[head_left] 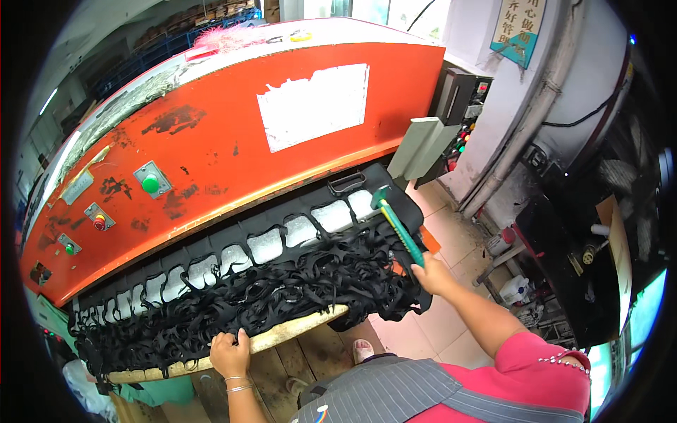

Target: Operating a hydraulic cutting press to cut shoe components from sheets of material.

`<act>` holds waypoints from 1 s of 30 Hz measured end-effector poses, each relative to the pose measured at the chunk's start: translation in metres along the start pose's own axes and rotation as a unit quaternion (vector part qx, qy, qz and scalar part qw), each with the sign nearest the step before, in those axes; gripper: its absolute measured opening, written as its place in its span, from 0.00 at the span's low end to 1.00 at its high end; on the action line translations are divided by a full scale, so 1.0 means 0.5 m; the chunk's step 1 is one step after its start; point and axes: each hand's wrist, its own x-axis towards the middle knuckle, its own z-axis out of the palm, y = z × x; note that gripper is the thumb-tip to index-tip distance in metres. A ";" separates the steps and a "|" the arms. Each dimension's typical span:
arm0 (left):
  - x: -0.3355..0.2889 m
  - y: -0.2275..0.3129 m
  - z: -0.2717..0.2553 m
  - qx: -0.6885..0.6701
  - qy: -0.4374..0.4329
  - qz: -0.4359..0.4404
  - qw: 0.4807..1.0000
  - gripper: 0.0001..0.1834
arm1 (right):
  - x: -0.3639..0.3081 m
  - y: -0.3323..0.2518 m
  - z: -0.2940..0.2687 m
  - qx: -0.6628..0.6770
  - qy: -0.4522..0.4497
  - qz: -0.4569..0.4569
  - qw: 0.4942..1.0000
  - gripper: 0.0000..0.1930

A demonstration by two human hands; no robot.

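Note:
My right hand [431, 275] is closed round the handle of a green and yellow hammer [400, 229]. The hammer head is up over the right end of a row of silvery pads [268, 245] set in a long black frame. Along the row lies a thick tangle of black straps [282, 285], some looped between the pads. A pale wooden board [296, 328] runs along the near side of the tangle. On its edge, my left hand [230, 354] rests with curled fingers, gripping the board beside the straps.
Behind the frame stands a large orange machine [233, 134] with green and red buttons. A grey-green box [421, 148] and a control panel [462, 134] are at its right end. Farther right, a dark table [564, 275] and a white jug [517, 289] stand near a wall pipe.

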 end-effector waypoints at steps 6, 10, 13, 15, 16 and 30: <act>-0.001 -0.006 -0.014 0.026 -0.002 0.030 0.999 0.19 | 0.047 -0.078 -0.227 0.457 -0.125 0.067 0.878 0.14; 0.010 -0.017 -0.008 0.012 -0.027 0.047 0.998 0.17 | 0.083 -0.085 -0.182 0.485 0.154 -0.113 0.853 0.11; 0.011 -0.018 -0.014 0.004 -0.049 0.041 0.998 0.16 | 0.052 0.003 -0.064 0.372 0.213 -0.127 0.894 0.14; 0.014 -0.027 -0.011 -0.013 -0.039 0.049 0.998 0.16 | 0.034 0.021 -0.044 0.104 -0.082 -0.023 0.991 0.17; 0.021 -0.025 -0.013 0.012 -0.054 0.074 0.996 0.12 | 0.031 0.009 -0.052 0.103 -0.075 -0.012 0.992 0.17; 0.030 -0.077 -0.019 -0.007 -0.066 0.312 0.948 0.06 | 0.587 -0.603 -0.522 0.773 -0.179 -0.221 0.568 0.14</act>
